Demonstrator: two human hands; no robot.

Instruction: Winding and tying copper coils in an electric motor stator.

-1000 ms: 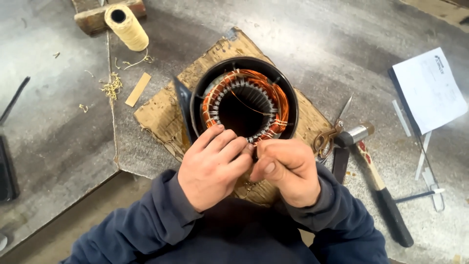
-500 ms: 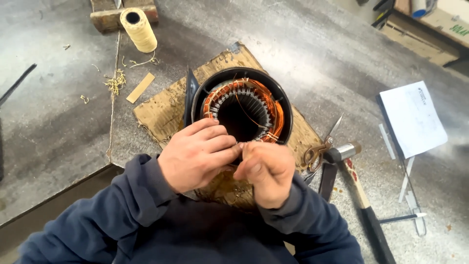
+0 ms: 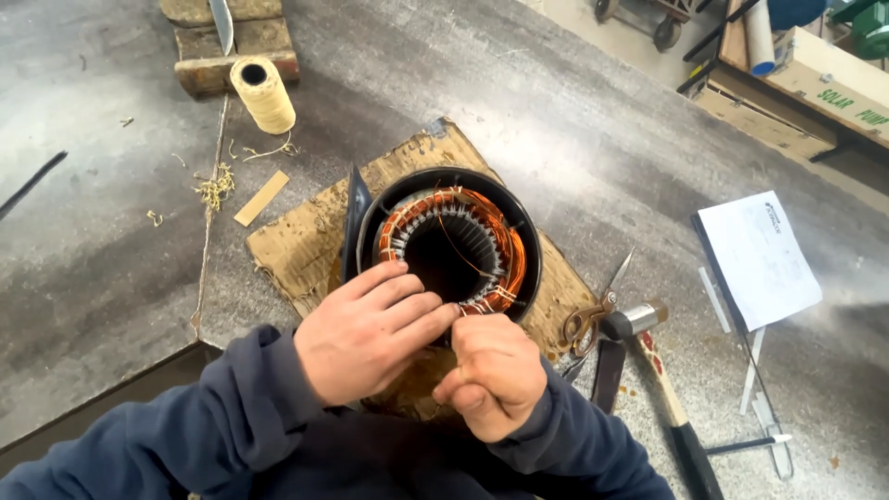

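Fingers of the left hand (image 3: 370, 343) lie spread and fairly flat over the near rim of the motor stator (image 3: 449, 245), their tips touching the copper winding (image 3: 505, 255) at its lower edge, not closed around anything that I can see. Next to them, the right hand (image 3: 491, 375) is curled into a loose fist, thumb pressed against the bent forefinger as if pinching something very thin; what sits in that pinch is too small to tell. Both hands meet at the same spot on the winding, knuckles nearly touching. Round and black-cased, the stator stands on end on a torn piece of cardboard (image 3: 296, 245) near the front edge of the grey metal bench (image 3: 111, 268), with its open bore facing up and a fine strand crossing the hole. Just right of the cardboard lie a pair of scissors (image 3: 593, 315) and a hammer (image 3: 662, 389), the hammer's handle running toward the front edge. Farther right rests a white sheet of paper (image 3: 759, 255) with a few narrow strips beside it. Toward the back left corner, a spool of pale twine (image 3: 264, 93) stands against a wooden block (image 3: 231, 46), well apart from the hands, with loose fibre scraps and a small flat wooden slip (image 3: 261, 198) between it and the cardboard.
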